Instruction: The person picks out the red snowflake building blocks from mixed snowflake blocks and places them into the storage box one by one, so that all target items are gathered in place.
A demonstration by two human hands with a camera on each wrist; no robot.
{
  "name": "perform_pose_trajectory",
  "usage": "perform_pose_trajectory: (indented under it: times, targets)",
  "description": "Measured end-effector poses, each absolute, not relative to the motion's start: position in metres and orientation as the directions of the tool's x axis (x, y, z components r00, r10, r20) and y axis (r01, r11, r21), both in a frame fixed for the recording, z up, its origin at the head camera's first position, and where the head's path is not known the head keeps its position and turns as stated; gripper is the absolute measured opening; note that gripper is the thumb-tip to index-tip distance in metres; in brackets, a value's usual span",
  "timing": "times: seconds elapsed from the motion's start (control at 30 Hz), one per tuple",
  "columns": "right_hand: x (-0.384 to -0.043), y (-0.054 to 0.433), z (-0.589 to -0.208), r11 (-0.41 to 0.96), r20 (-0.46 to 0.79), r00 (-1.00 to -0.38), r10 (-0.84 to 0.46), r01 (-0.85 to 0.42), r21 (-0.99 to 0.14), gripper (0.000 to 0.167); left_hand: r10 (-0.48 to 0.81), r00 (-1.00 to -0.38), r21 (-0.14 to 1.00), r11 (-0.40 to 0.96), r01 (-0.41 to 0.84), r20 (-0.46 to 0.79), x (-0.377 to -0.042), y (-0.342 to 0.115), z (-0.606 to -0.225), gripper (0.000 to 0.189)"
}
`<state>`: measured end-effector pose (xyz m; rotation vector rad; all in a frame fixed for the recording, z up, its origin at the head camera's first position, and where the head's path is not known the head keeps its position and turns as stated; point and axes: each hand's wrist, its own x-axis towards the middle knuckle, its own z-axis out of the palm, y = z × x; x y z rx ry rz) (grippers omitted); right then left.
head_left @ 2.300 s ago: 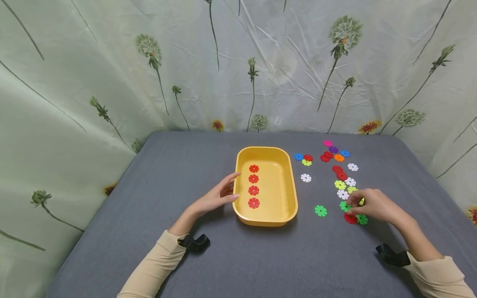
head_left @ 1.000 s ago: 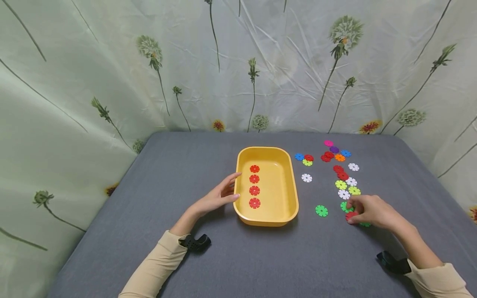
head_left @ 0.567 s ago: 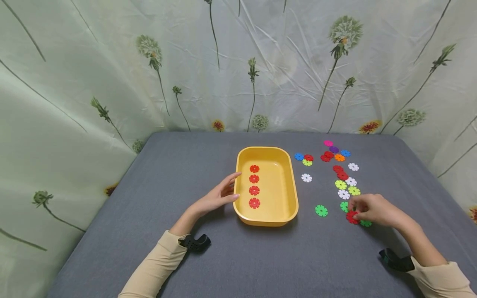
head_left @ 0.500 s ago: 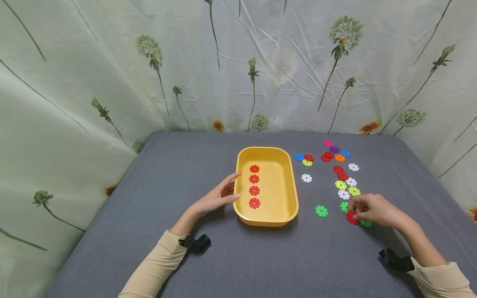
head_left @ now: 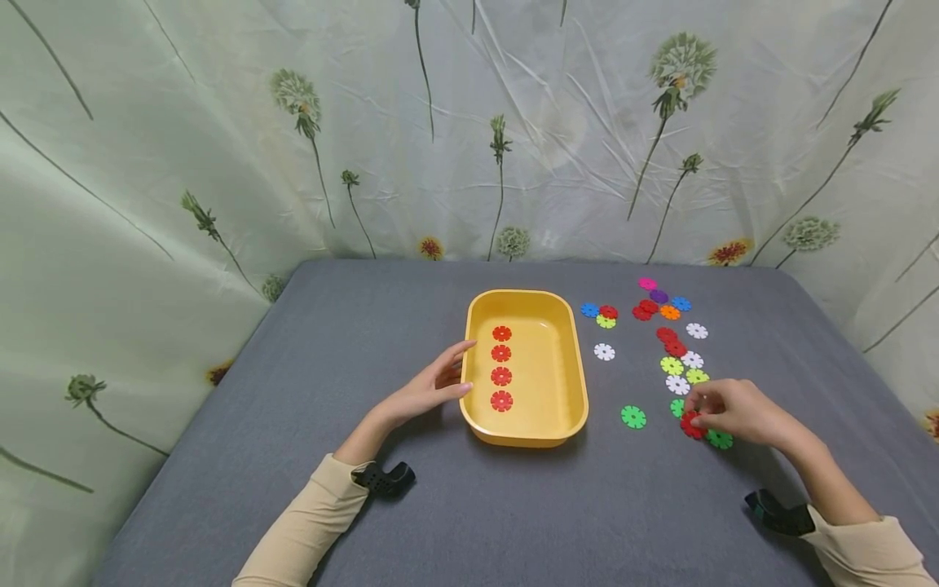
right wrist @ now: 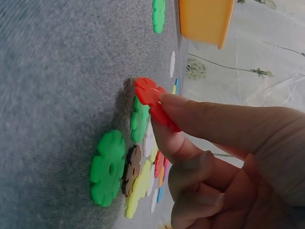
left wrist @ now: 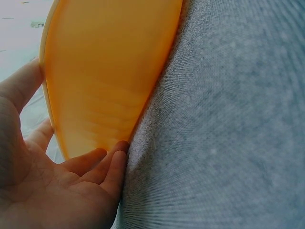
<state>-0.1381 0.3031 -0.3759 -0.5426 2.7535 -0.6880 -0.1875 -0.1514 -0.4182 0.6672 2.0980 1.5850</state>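
In the right wrist view my right hand [right wrist: 214, 143] pinches a red notched plastic disc [right wrist: 151, 95] between thumb and forefinger, tilted above the table. The head view has my right hand [head_left: 741, 412] over the right-hand group, beside a green disc [head_left: 720, 439]. My left hand [head_left: 424, 393] touches the left side of a yellow tray [head_left: 524, 441]. Up close, the left hand [left wrist: 62, 186] has relaxed fingers against the tray's outer wall [left wrist: 109, 71] and rim. Inside the tray is a column of several red discs [head_left: 502, 377] along the left half.
Loose discs in white, blue, orange, purple and other colours lie right of the tray, including a white disc [head_left: 605, 351] and a separate green disc [head_left: 633, 417]. A brown disc [right wrist: 132, 171] shows in the right wrist view. A flowered curtain [head_left: 455, 122] stands behind the grey table [head_left: 352, 318].
The right hand has taken hold of the red disc beside the green ones and shifted it slightly, uncovering more of the green disc beside it. My left hand and the tray have stayed still.
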Motion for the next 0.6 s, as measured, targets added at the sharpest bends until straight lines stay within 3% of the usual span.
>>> perform_pose_trajectory:
  times: [0.6]
  targets:
    - [-0.142,0.290,-0.373,0.825,-0.009,-0.933,-0.361,-0.315,-0.470,0.012,0.603,-0.797,0.966,0.229,0.121,-0.043,-0.189,-0.152,-0.422,0.069]
